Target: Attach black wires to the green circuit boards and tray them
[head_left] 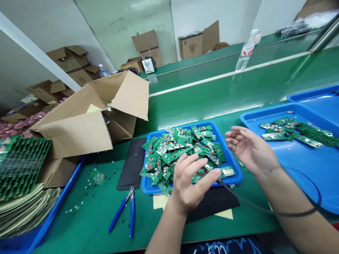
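A small blue tray (234, 178) in front of me is heaped with several small green circuit boards (180, 150). My left hand (192, 181) rests over the near side of the heap, fingers curled onto the boards; whether it grips one I cannot tell. My right hand (250, 150) hovers open just right of the tray, palm turned left, holding nothing. A thin black cord (265, 210) loops around my right forearm. A large blue tray (304, 169) on the right carries a few more green boards (299, 132).
Blue-handled cutters (127, 210) lie on the green table left of my left arm. A black mat (132, 164), one loose board (98, 176) and small scraps lie nearby. An open cardboard box (90, 116), stacked green panels (21, 165) and a water bottle (246, 51) stand beyond.
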`<action>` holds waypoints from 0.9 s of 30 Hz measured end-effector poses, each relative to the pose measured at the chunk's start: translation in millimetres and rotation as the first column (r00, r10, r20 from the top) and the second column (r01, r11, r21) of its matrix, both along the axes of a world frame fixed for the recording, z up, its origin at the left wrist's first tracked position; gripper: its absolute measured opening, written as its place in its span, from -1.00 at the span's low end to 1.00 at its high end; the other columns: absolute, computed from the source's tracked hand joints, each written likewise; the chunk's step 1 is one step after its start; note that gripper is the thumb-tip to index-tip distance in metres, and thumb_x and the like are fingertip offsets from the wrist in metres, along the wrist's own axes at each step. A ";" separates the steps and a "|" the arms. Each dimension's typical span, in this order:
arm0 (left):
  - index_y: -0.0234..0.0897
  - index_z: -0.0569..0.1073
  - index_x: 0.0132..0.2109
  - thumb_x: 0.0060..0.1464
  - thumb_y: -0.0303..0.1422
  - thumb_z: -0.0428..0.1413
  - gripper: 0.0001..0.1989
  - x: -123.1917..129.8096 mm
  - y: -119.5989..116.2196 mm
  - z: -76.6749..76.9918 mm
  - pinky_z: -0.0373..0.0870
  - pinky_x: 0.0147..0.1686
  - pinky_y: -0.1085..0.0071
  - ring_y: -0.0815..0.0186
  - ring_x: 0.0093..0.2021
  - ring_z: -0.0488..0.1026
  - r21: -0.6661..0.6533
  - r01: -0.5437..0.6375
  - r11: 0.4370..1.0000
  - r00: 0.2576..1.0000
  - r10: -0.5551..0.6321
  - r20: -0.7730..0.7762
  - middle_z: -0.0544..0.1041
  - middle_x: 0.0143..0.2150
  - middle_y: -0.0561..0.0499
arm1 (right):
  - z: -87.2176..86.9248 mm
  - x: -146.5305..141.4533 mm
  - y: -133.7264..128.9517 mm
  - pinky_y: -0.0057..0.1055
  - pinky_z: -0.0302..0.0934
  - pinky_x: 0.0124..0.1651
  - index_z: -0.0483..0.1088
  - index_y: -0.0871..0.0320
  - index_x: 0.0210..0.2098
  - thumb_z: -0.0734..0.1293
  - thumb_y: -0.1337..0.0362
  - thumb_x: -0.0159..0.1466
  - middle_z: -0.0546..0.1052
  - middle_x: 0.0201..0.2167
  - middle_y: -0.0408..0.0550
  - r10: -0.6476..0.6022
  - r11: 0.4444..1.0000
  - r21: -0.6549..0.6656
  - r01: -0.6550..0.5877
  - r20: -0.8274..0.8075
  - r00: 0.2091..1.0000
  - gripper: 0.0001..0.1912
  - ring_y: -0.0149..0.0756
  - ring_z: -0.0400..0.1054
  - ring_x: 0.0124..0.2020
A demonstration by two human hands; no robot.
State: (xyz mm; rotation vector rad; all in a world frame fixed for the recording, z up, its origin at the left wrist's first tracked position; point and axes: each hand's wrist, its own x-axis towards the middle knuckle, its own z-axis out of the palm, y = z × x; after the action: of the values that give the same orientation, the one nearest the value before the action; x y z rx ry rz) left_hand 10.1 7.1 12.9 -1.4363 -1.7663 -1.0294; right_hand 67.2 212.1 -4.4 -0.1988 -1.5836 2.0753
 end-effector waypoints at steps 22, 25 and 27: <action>-0.31 0.37 0.04 -0.01 -0.49 0.18 -0.58 -5.4 6.1 -5.2 0.44 -0.25 0.40 0.33 -0.23 0.43 0.016 0.064 0.998 0.960 -0.066 0.271 0.48 -0.24 -0.06 | 18.0 14.1 -42.3 -0.51 0.23 -0.51 0.29 0.25 -0.56 0.32 0.17 0.19 0.42 -0.63 -0.12 0.752 0.650 -0.294 -0.701 0.114 0.649 -0.70 -0.47 0.32 -0.62; -0.27 0.39 0.02 -0.01 -0.47 0.18 -0.60 -4.6 6.7 -5.9 0.43 -0.27 0.43 0.35 -0.25 0.43 0.038 0.114 0.993 0.920 -0.120 0.373 0.49 -0.25 -0.04 | 16.1 13.4 -43.7 -0.53 0.17 -0.59 0.26 0.24 -0.59 0.33 0.15 0.17 0.37 -0.68 -0.17 0.763 0.623 -0.370 -0.689 0.092 0.640 -0.67 -0.49 0.26 -0.67; -0.24 0.41 0.01 -0.01 -0.46 0.18 -0.62 -4.0 7.0 -6.9 0.43 -0.28 0.44 0.36 -0.26 0.44 0.054 0.129 0.990 0.893 -0.139 0.428 0.49 -0.26 -0.02 | 15.5 13.1 -44.1 -0.54 0.16 -0.60 0.26 0.24 -0.60 0.33 0.14 0.16 0.35 -0.69 -0.18 0.754 0.633 -0.370 -0.680 0.096 0.649 -0.66 -0.49 0.24 -0.68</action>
State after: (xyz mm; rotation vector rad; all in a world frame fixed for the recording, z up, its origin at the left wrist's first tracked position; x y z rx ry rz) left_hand 6.1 14.1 6.0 -1.4071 -1.9661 -1.5338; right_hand 80.3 168.0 11.1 0.1256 -1.6374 3.0427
